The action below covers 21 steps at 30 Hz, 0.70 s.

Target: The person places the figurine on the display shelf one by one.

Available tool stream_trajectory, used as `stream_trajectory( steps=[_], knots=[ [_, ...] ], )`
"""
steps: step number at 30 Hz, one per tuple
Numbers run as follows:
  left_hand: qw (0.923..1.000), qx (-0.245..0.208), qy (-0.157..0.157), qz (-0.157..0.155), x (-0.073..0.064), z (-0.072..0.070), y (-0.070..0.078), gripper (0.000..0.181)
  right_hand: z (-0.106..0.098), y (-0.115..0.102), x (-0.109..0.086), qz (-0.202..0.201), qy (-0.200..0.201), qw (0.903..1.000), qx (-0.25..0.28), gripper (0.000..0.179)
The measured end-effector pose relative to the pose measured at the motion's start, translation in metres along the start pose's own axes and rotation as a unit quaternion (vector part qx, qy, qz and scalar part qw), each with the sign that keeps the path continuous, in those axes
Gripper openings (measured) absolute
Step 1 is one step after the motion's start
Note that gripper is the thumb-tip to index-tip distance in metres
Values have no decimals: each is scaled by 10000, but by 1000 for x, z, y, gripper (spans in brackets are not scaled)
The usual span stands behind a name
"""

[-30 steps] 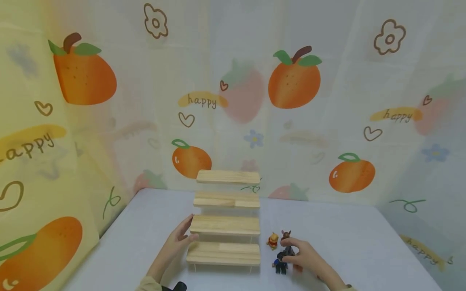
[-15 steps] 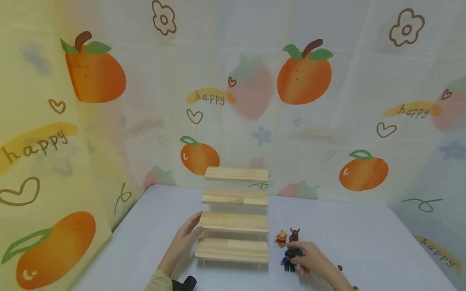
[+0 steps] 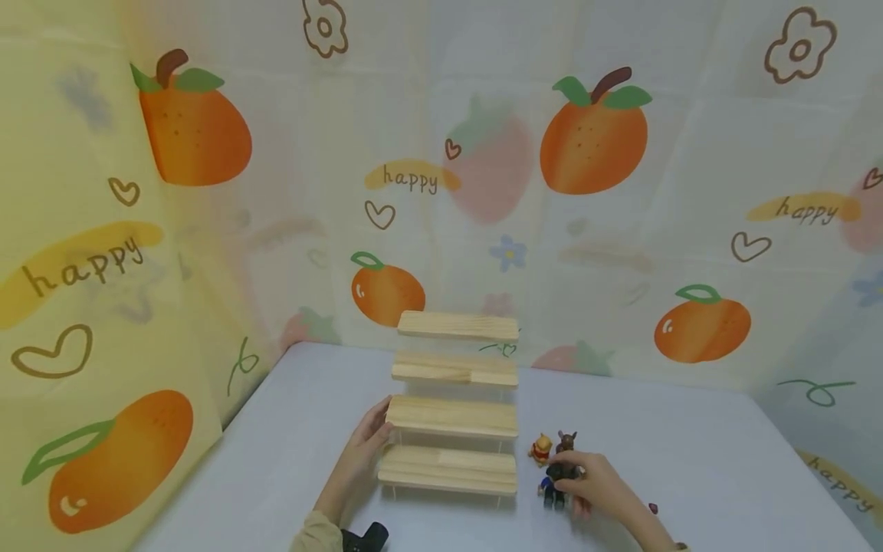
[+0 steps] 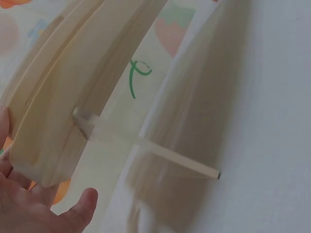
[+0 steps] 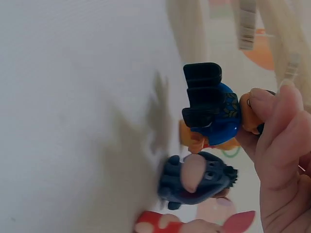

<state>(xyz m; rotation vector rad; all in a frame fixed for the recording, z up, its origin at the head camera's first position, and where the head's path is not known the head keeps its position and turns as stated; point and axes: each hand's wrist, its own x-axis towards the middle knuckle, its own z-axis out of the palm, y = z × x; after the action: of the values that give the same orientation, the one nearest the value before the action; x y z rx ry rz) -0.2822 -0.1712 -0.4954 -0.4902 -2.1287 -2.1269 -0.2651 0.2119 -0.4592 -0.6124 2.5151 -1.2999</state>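
A toy figure [image 3: 554, 494] with a blue top and black legs has its head pinched between the thumb and fingers of my right hand [image 3: 593, 484]. In the right wrist view its black feet [image 5: 201, 97] point toward the white table, but whether they touch it I cannot tell. Close by are a blue-grey donkey figure [image 5: 197, 179] and a pink-and-red figure [image 5: 187, 224]. My left hand [image 3: 359, 452] touches the left end of a four-tier wooden shelf [image 3: 451, 418]. Its fingers lie against a board, and the thumb stands apart in the left wrist view.
A yellow bear figure [image 3: 541, 449] in red and a brown eared figure [image 3: 566, 442] stand just beyond my right hand. A small dark-red bit [image 3: 652, 508] shows right of that forearm. Fruit-printed cloth [image 3: 593, 230] hangs behind the white table [image 3: 690, 437].
My right fingers have drawn in and now pinch the blue-topped figure's head. The head view has swung a little left, so everything sits further right. The left hand stays at the shelf.
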Motion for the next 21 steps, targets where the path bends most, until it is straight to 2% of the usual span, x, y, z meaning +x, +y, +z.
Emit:
stream_trajectory(
  steps=[4,9,16,21],
  knots=[
    [10000,-38,-13,-59,-1,0,-1,49,-5,-4,1,38,101,9999,85,41],
    [9999,-46,157,15,0,3,-2,50,-13,-8,2,-143,373,9991,165,45],
    [9997,3,207,88,2,5,-5,48,-24,-16,6,-369,812,9958,186,29],
    [9996,-50,266,77,1,5,-5,49,-25,-25,12,-373,1111,9930,168,29]
  ],
)
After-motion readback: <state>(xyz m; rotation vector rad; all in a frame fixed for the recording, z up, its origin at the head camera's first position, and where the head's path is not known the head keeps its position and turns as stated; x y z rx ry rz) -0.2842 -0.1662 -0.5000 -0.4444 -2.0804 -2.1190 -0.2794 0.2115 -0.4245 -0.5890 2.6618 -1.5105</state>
